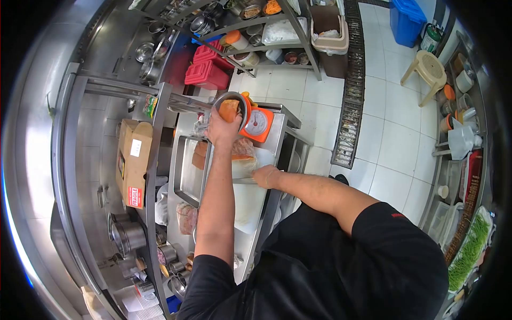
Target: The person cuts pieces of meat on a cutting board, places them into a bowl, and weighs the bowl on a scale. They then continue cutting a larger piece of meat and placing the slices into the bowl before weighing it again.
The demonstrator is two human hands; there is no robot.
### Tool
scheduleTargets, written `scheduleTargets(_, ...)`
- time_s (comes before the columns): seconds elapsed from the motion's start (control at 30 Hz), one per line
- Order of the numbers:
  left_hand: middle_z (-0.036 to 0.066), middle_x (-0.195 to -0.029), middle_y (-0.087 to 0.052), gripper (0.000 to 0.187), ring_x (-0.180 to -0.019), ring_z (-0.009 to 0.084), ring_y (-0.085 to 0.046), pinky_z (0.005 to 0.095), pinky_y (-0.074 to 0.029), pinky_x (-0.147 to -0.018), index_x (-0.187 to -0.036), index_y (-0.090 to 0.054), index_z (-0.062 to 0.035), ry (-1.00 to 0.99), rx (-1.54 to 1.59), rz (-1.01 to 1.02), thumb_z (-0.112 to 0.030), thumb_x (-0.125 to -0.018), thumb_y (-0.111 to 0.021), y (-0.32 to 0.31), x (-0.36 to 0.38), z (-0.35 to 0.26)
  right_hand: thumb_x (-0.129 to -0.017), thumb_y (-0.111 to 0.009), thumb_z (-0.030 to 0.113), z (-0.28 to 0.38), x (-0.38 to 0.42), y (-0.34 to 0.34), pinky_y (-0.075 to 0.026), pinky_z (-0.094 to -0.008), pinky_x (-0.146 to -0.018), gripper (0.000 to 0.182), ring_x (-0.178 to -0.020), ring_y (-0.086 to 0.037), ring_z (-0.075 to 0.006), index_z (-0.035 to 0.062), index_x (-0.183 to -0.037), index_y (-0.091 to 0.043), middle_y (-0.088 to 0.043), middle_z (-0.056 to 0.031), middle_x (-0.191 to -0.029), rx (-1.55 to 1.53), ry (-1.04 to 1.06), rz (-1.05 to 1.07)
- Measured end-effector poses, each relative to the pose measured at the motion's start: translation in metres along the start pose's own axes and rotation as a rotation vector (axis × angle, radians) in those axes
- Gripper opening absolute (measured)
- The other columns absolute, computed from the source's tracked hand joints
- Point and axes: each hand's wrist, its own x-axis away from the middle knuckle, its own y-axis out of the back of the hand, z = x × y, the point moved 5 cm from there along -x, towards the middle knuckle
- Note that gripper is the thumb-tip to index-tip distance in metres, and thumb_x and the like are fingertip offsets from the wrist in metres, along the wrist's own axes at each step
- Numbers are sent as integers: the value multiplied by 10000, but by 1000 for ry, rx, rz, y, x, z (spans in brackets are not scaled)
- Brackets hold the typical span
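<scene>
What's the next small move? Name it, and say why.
Probably lower the piece of meat into the bowl and let go: the left hand holds it at the bowl's opening, beside the orange scale.

"What stood near the blue bin (407,22)?"
"A beige stool (427,66)."
"And elsewhere?"
"A cardboard box (137,170) bore a red FRAGILE label (136,198), and red tubs (207,76) sat close together."
</scene>
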Motion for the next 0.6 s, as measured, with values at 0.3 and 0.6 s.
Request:
scheduleTargets(0.3,180,-1423,-647,1049,-1332,356,-604,558,-419,-1107,-1568,-410,-84,-18,-41,22,-487,-712,-863,6,-1,-4,-909,-602,113,0,3,2,-616,-495,-835,259,-996,-770,-380,29,-1089,-768,-786,-195,-1063,-22,-5,-35)
scheduleTargets(0.6,192,-1468,-623,1097,-1340,355,-612,530,-416,-1131,-1600,-372,-67,-14,-22,132,-486,-716,-868,-2,-16,-1,-928,-591,119,3,10,7,-612,-503,-846,256,-1010,-765,-382,21,-1100,-752,-780,-208,-1076,-53,-25,-7)
